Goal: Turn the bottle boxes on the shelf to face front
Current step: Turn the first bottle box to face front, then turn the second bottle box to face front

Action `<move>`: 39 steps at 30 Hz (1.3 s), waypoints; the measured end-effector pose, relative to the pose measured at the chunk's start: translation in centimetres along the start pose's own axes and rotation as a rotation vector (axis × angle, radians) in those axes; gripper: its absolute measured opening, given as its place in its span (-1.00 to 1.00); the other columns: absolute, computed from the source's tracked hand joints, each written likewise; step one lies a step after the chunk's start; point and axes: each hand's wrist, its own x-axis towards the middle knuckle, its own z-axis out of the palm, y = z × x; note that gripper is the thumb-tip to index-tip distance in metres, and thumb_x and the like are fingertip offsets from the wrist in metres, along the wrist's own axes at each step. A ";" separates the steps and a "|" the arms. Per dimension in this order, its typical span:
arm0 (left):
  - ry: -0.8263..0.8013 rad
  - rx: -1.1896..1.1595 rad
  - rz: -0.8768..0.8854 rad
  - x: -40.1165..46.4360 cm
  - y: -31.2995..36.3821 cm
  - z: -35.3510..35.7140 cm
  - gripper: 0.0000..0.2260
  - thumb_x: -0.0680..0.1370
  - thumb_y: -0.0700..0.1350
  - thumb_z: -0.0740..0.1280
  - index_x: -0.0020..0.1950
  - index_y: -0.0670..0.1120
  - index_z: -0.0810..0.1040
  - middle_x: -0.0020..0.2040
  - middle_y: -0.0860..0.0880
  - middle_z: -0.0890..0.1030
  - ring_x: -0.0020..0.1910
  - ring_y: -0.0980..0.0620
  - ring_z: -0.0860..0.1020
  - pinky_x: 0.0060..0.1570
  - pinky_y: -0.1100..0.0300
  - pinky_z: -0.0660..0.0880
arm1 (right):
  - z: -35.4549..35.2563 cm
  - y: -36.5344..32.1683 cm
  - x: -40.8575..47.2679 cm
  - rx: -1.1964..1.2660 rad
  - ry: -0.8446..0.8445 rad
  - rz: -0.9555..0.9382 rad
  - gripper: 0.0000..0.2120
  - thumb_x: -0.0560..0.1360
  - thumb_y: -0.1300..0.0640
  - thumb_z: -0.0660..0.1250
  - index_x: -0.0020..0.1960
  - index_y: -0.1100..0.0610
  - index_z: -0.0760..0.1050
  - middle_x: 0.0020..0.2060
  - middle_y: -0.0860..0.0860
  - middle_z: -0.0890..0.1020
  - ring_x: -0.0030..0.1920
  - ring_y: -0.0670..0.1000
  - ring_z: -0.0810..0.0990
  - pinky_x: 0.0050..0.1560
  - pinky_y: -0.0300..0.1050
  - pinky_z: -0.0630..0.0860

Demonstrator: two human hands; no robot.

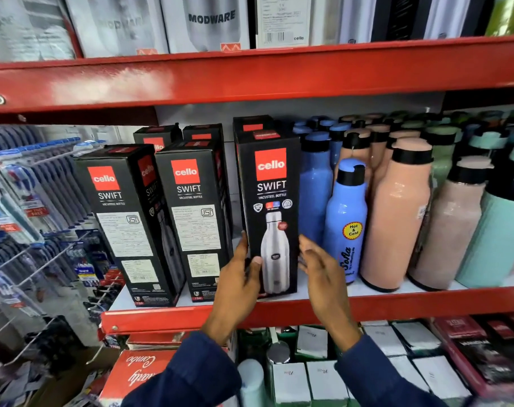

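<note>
Three tall black Cello Swift bottle boxes stand at the front of the red shelf point(396, 304). The right box point(272, 201) shows its picture side with a steel bottle. My left hand point(239, 277) grips its lower left edge, thumb on the front. My right hand point(320, 265) hovers just off its lower right edge, fingers spread, holding nothing. The middle box point(195, 212) and the left box point(126, 221) show their label sides with white text panels. More black boxes stand behind them.
Blue, peach and mint bottles point(396, 212) crowd the shelf right of the boxes; a blue "Hot & Cold" bottle point(348, 221) stands close to my right hand. A toothbrush rack point(30, 201) hangs at left. Another red shelf of boxes is above, white boxes below.
</note>
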 end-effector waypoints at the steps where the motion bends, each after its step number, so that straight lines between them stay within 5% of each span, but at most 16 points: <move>1: -0.015 0.005 -0.002 0.1 -0.2 0.0 -0.48 0.69 -0.14 0.23 0.64 -0.07 0.18 0.34 0.19 0.47 0.30 0.23 0.48 0.12 0.68 0.27 | 0.0 0.2 -0.2 -0.008 -0.003 0.004 -0.63 0.52 -0.09 0.11 0.26 -0.24 0.53 0.30 -0.17 0.61 0.35 -0.13 0.54 0.46 0.08 0.41; 4: -0.056 0.019 -0.023 0.4 -0.8 0.0 -0.51 0.70 -0.18 0.19 0.64 -0.09 0.19 0.38 0.27 0.38 0.33 0.32 0.39 0.11 0.74 0.19 | 0.1 0.6 -0.8 -0.056 -0.005 0.007 -0.57 0.54 -0.08 0.10 0.37 -0.12 0.49 0.33 -0.17 0.58 0.36 -0.12 0.53 0.45 0.08 0.42; 6: -0.080 0.037 -0.037 0.6 -1.2 0.1 -0.52 0.71 -0.18 0.17 0.64 -0.10 0.19 0.40 0.14 0.47 0.35 0.21 0.44 0.12 0.73 0.21 | 0.2 0.6 -1.1 -0.111 0.005 -0.004 -0.59 0.58 -0.05 0.10 0.40 -0.11 0.45 0.33 -0.16 0.57 0.34 -0.11 0.55 0.41 0.07 0.46; 10: -0.102 0.036 -0.022 0.5 -1.1 -0.1 -0.55 0.72 -0.17 0.15 0.62 -0.13 0.22 0.47 -0.03 0.51 0.42 0.03 0.49 0.22 0.56 0.31 | 0.3 0.7 -1.2 -0.170 0.030 -0.045 -0.63 0.65 0.09 0.14 0.43 -0.02 0.44 0.17 0.35 0.61 0.18 0.31 0.58 0.20 0.29 0.53; 13: -0.099 0.028 -0.010 -0.3 -0.6 -0.6 -0.59 0.71 -0.15 0.17 0.58 -0.16 0.32 0.43 -0.02 0.53 0.43 0.00 0.50 0.26 0.55 0.30 | 0.4 0.5 -1.9 -0.182 0.144 -0.104 -0.65 0.63 0.15 0.21 0.38 -0.02 0.51 0.10 0.15 0.72 0.14 -0.06 0.63 0.05 -0.18 0.60; 15: -0.041 0.045 -0.009 -1.6 -0.4 -1.4 -0.61 0.70 -0.11 0.22 0.52 -0.17 0.40 0.25 0.03 0.62 0.19 0.16 0.62 0.09 0.68 0.31 | 0.7 -0.2 -2.5 -0.177 0.272 -0.163 -0.68 0.60 0.19 0.25 0.30 -0.04 0.58 0.08 -0.07 0.71 0.09 -0.26 0.64 -0.02 -0.48 0.50; 18: 0.198 0.073 0.071 -3.7 -0.8 -3.6 -0.73 0.63 0.01 0.31 0.30 0.03 0.63 0.05 0.23 0.67 -0.08 0.49 0.61 -0.08 0.64 0.46 | 1.4 -1.1 -3.2 -0.162 0.385 -0.304 -0.72 0.55 0.21 0.24 0.14 0.00 0.64 0.00 -0.10 0.71 0.01 -0.11 0.67 0.02 -0.32 0.54; 20: 0.410 0.063 0.097 -4.7 -1.1 -5.4 -0.79 0.57 0.07 0.30 0.17 0.13 0.63 -0.03 0.33 0.63 -0.06 0.43 0.64 -0.12 0.54 0.55 | 2.7 -1.7 -3.9 -0.158 0.295 -0.338 -0.72 0.54 0.18 0.22 0.12 0.01 0.65 0.00 -0.12 0.73 0.00 -0.10 0.69 0.03 -0.25 0.57; 23: 0.578 0.047 0.053 -4.3 -1.9 -7.3 -0.72 0.55 0.02 0.35 0.24 0.07 0.63 0.03 0.25 0.66 -0.02 0.31 0.66 -0.02 0.58 0.48 | 5.7 -2.2 -4.5 -0.191 0.011 -0.275 -0.66 0.57 0.15 0.19 0.27 -0.04 0.57 0.12 -0.21 0.68 0.14 -0.24 0.64 0.14 -0.39 0.50; 26: 0.491 0.096 0.005 -3.5 -2.2 -8.0 -0.57 0.57 -0.03 0.37 0.44 0.00 0.48 0.28 0.16 0.58 0.16 0.44 0.53 0.15 0.69 0.29 | 8.8 -2.0 -4.2 -0.245 -0.169 -0.209 -0.57 0.63 0.20 0.16 0.48 -0.01 0.37 0.32 -0.21 0.54 0.26 -0.36 0.50 0.34 -0.33 0.43; 28: 0.435 0.151 0.048 -3.1 -2.3 -8.0 -0.55 0.55 -0.03 0.36 0.44 0.08 0.41 0.29 0.42 0.46 0.18 0.63 0.38 0.17 0.70 0.22 | 10.2 -1.8 -3.6 -0.258 -0.193 -0.168 -0.53 0.64 0.21 0.12 0.54 0.06 0.27 0.39 -0.06 0.52 0.32 -0.23 0.52 0.38 -0.26 0.42; 30: 0.380 0.146 0.044 -2.6 -2.5 -8.0 -0.60 0.54 -0.06 0.38 0.35 0.18 0.42 0.18 0.47 0.51 0.15 0.52 0.47 0.14 0.62 0.32 | 11.0 -1.6 -2.9 -0.258 -0.161 -0.144 -0.52 0.63 0.28 0.10 0.54 0.13 0.25 0.29 0.02 0.58 0.21 -0.27 0.54 0.13 -0.49 0.45; 32: 0.343 0.084 -0.018 -2.0 -2.6 -8.0 -0.65 0.53 -0.03 0.40 0.29 0.18 0.47 0.13 0.28 0.62 0.12 0.28 0.59 0.12 0.50 0.44 | 11.5 -1.6 -2.3 -0.233 -0.142 -0.128 -0.50 0.60 0.36 0.08 0.53 0.13 0.26 0.29 -0.01 0.55 0.17 -0.46 0.49 -0.01 -0.60 0.37; 34: 0.347 0.025 -0.077 -1.8 -2.8 -8.0 -0.63 0.50 0.07 0.43 0.26 0.31 0.45 0.07 0.27 0.67 0.07 0.29 0.63 0.07 0.50 0.48 | 11.8 -1.7 -2.3 -0.192 -0.141 -0.125 -0.48 0.60 0.38 0.07 0.52 0.08 0.27 0.35 -0.13 0.46 0.26 -0.44 0.45 0.17 -0.65 0.28; 36: 0.375 -0.003 -0.084 -1.8 -2.8 -8.1 -0.58 0.43 0.17 0.46 0.16 0.49 0.35 -0.01 0.48 0.62 0.02 0.44 0.59 -0.01 0.57 0.46 | 11.9 -1.8 -2.7 -0.160 -0.121 -0.162 -0.48 0.61 0.37 0.08 0.51 0.03 0.28 0.39 -0.16 0.44 0.33 -0.43 0.40 0.30 -0.57 0.27; 39: 0.388 -0.078 -0.094 -2.1 -2.9 -7.9 -0.39 0.35 0.25 0.54 0.32 0.26 0.38 0.22 0.34 0.63 0.20 0.31 0.60 0.25 0.27 0.56 | 11.6 -2.2 -3.4 -0.069 -0.075 -0.215 -0.49 0.62 0.35 0.06 0.45 -0.08 0.33 0.35 -0.17 0.52 0.36 -0.31 0.46 0.38 -0.38 0.36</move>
